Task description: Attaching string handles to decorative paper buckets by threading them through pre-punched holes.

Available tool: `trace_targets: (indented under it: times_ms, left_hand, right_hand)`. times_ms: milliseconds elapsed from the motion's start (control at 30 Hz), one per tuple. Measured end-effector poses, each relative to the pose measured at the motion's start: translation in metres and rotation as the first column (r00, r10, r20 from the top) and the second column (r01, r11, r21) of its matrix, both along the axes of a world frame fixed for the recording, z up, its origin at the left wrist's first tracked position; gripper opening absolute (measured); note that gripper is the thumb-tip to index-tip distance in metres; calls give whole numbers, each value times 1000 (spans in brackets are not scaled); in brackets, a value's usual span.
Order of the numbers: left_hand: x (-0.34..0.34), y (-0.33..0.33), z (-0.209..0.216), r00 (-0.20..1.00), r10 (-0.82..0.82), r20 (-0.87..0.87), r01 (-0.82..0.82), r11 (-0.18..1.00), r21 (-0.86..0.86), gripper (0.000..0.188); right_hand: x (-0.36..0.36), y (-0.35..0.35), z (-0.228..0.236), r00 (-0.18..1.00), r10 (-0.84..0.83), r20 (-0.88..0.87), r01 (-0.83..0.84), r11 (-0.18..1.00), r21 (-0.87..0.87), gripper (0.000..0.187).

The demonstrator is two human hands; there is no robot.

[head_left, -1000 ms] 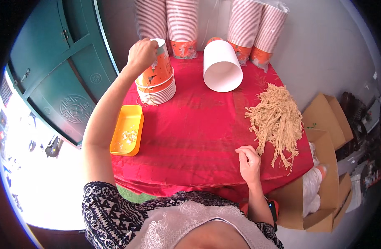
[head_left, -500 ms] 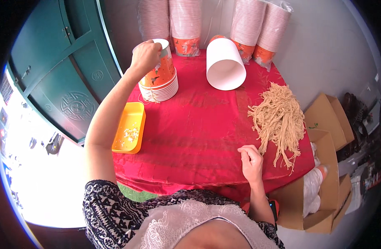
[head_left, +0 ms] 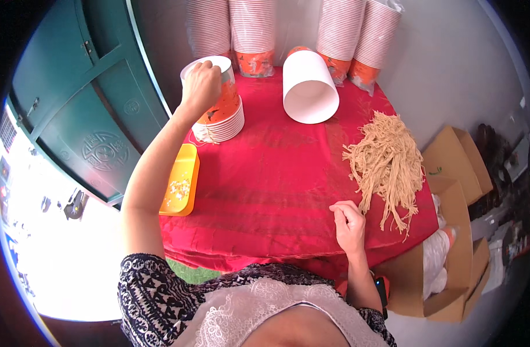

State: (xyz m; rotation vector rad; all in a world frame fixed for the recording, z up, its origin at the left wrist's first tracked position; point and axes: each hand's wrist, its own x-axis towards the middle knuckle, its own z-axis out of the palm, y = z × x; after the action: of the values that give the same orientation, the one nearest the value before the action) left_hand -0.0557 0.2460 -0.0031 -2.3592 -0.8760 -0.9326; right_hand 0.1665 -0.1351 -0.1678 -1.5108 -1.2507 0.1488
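At the far left of the table, an orange printed paper bucket (head_left: 228, 97) with a white rim stands upright on a nested stack of buckets (head_left: 223, 128). My left hand (head_left: 201, 88) is closed at its rim; the fingertips are hidden from view. A few strands of beige string (head_left: 206, 136) hang against the lower stack. My right hand (head_left: 350, 224) is curled closed above the front part of the table, with nothing showing in it. Beyond its fingers, to the right, lies a loose heap of beige strings (head_left: 387, 168).
A white bucket (head_left: 311, 103) lies on its side, mouth toward me. Tall wrapped bucket stacks (head_left: 252, 29) line the back. A yellow tray (head_left: 187, 185) with small pale bits sits under my left forearm. Open cardboard boxes (head_left: 458, 214) stand right of the red-covered table (head_left: 265, 191).
My left hand stays at the bucket's rim, with its wrist and fingers shifted slightly. The whole view has moved a little. My right hand looks unchanged.
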Motion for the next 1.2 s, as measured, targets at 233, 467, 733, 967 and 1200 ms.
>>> trace_targets:
  times_ms: [233,467,733,967,1200]
  left_hand:
    - [2,-7,-9,996,-48,77,39,993,115,11]
    - [29,-36,12,978,202,-40,-198,975,101,18]
    - [135,-35,-9,900,-411,-146,425,902,76,7]
    - [204,-18,-28,882,-429,-196,461,874,157,15]
    - [220,-8,-39,901,-384,-200,410,905,114,15]
  right_hand:
    - [1,0,0,1000,27,-7,-27,999,23,11]
    - [2,-4,-3,998,43,42,-44,998,35,8]
    - [-3,-6,4,996,71,57,-74,996,49,4]
    - [-2,-7,3,992,95,85,-99,994,43,6]
    - [-1,-7,3,990,113,87,-117,992,46,3]
